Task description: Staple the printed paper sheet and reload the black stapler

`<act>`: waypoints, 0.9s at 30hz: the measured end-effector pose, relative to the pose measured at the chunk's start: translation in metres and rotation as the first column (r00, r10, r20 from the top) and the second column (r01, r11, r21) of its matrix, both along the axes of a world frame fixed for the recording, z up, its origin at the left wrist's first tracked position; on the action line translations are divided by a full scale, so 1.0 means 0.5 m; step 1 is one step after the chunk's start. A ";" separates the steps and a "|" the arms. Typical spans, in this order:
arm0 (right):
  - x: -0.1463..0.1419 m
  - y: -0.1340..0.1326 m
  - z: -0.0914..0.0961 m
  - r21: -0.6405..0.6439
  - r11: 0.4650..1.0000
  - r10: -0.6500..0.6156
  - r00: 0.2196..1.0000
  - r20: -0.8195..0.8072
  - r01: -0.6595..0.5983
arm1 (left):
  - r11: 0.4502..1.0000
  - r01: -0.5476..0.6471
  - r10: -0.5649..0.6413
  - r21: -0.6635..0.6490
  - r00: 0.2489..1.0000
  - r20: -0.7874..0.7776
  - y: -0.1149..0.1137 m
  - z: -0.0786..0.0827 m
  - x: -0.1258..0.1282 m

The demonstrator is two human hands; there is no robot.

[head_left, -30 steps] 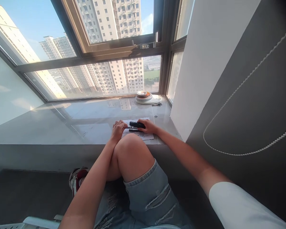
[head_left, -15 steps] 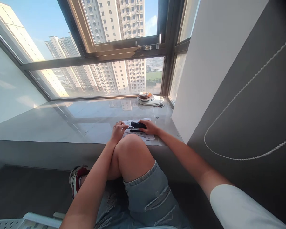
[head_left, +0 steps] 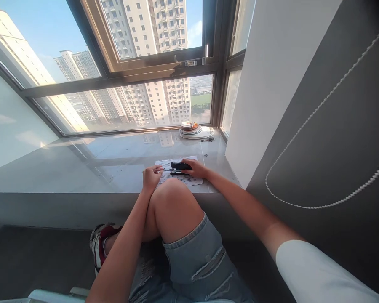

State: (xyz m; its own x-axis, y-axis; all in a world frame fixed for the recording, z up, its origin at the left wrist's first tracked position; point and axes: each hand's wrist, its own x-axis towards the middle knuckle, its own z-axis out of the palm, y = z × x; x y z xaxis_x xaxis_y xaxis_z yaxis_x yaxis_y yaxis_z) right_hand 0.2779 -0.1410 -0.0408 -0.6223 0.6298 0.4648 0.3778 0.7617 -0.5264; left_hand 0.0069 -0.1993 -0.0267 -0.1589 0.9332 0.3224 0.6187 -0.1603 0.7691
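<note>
A black stapler (head_left: 180, 166) lies over sheets of printed paper (head_left: 177, 181), with its top arm parted from its base. My right hand (head_left: 196, 168) grips its rear end from the right. A thin metal part (head_left: 166, 170) sticks out of the stapler's left end. My left hand (head_left: 150, 176) pinches the outer tip of that part between thumb and fingers, at the paper's left edge. Whether the part carries staples is too small to tell.
Small staple-like pieces (head_left: 206, 155) lie right of the paper on the tiled sill (head_left: 120, 147). Behind are stacked plates (head_left: 191, 130) and a dark chain-like item (head_left: 207, 139). My raised knee (head_left: 175, 198) is just in front, and a beaded cord (head_left: 267, 181) hangs at right.
My left hand has drawn away leftward from the stapler, and more of the thin metal part shows between them. My right hand keeps its hold. The view has shifted slightly.
</note>
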 end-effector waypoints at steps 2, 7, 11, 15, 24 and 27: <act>-0.001 -0.001 0.002 -0.007 1.000 -0.003 1.000 0.008 0.003 | 0.999 0.007 -0.003 -0.035 0.993 0.117 -0.002 0.002 0.007; -0.004 -0.002 0.004 -0.038 0.999 -0.003 0.999 0.043 0.004 | 0.978 0.099 -0.028 -0.183 0.934 0.357 -0.002 0.023 0.037; -0.005 -0.002 0.005 -0.058 0.998 0.005 0.999 0.045 -0.002 | 0.989 -0.037 0.076 -0.144 0.957 0.279 -0.007 0.037 0.041; -0.004 -0.004 0.007 -0.054 0.999 0.002 0.999 0.047 0.000 | 0.962 -0.060 0.123 -0.266 0.967 0.225 -0.016 0.035 0.031; -0.007 0.001 -0.002 -0.037 0.999 0.000 0.998 0.055 0.002 | 0.937 0.258 -0.220 -0.237 0.959 0.177 -0.007 0.031 0.045; -0.007 0.003 -0.006 -0.031 1.000 0.003 0.999 0.043 -0.002 | 0.924 0.330 -0.306 -0.192 0.941 0.144 -0.006 0.032 0.046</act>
